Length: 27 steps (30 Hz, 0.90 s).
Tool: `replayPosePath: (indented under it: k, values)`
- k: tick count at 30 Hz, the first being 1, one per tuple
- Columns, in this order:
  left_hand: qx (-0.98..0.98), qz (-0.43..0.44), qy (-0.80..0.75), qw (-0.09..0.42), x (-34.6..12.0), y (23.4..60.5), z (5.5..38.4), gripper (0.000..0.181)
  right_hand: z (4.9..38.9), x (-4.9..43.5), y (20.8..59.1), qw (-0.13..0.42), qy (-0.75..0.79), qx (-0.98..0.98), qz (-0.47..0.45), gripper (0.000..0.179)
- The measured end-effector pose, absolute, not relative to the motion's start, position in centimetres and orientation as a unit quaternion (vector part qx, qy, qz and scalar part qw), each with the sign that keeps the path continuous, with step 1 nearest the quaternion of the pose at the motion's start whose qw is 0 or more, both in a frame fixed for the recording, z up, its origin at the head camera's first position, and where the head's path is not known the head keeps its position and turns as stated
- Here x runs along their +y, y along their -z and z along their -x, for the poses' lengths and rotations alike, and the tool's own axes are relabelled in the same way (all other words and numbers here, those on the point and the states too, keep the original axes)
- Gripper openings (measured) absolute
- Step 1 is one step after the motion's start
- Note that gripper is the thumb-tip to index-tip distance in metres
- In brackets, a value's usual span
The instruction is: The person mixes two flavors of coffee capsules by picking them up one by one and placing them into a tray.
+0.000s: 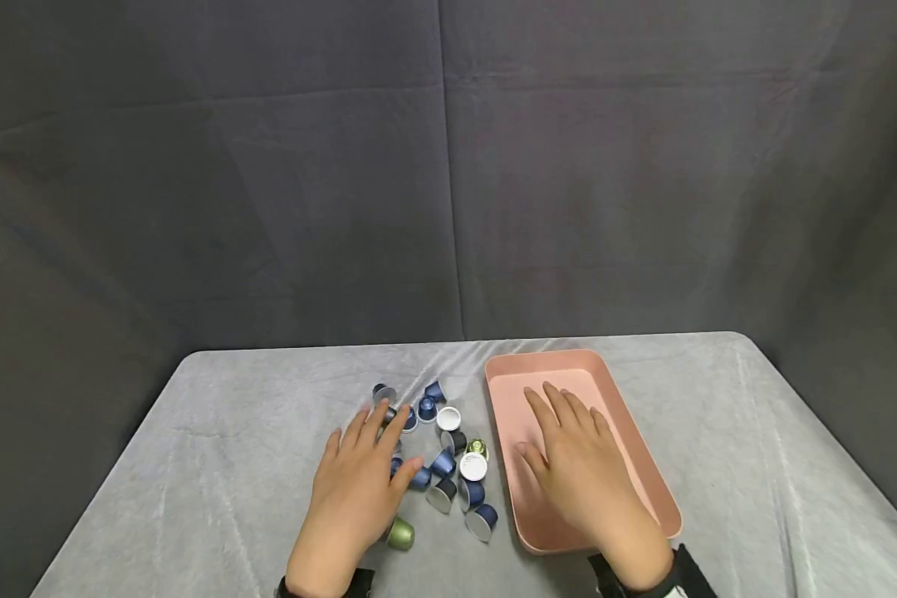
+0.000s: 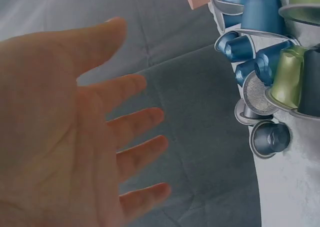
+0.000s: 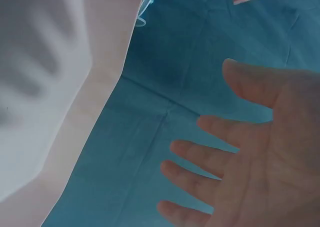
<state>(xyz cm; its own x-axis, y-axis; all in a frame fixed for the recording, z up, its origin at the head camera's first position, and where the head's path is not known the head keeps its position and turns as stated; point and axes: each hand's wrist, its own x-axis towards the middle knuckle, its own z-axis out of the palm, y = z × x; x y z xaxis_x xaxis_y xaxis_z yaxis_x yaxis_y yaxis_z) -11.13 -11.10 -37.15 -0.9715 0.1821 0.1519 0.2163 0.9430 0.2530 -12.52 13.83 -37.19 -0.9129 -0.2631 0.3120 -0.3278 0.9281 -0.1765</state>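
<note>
Palm down, my left hand (image 1: 359, 490) hovers over the left side of a loose group of coffee capsules (image 1: 443, 463), its fingers spread and holding nothing. The capsules are mostly blue, with some dark ones and a few green, such as the green capsule (image 1: 399, 534) beside my left wrist. Part of the group is hidden under that hand. Over the pink tray (image 1: 508, 390) is my right hand (image 1: 586, 465), fingers extended and nothing in them. In the right wrist view its fingers (image 3: 200, 154) are apart from the tray wall (image 3: 95, 107).
A pale grey cloth (image 1: 224, 465) covers the table. Behind it hangs a dark grey curtain (image 1: 329, 208). The tray stands to the right of the capsules, its raised rim close to the nearest ones. Black bands (image 1: 654, 581) are worn on both wrists.
</note>
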Motion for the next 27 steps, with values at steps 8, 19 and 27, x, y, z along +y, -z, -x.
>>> replayPosePath:
  k: [8,19,27]
  values:
    - [-0.986,0.083,0.147,0.013,-11.3,37.3,11.6,0.061,13.5,16.4,36.7,0.106,-0.147,-0.975,-0.129,0.052]
    - [-0.988,0.082,0.132,0.013,-12.8,37.8,12.0,0.049,13.5,20.1,37.0,0.071,-0.152,-0.983,-0.079,0.048]
    - [-0.988,0.068,0.14,0.0,-13.7,38.6,11.9,0.026,13.5,23.1,38.3,0.048,-0.139,-0.987,-0.062,0.049]
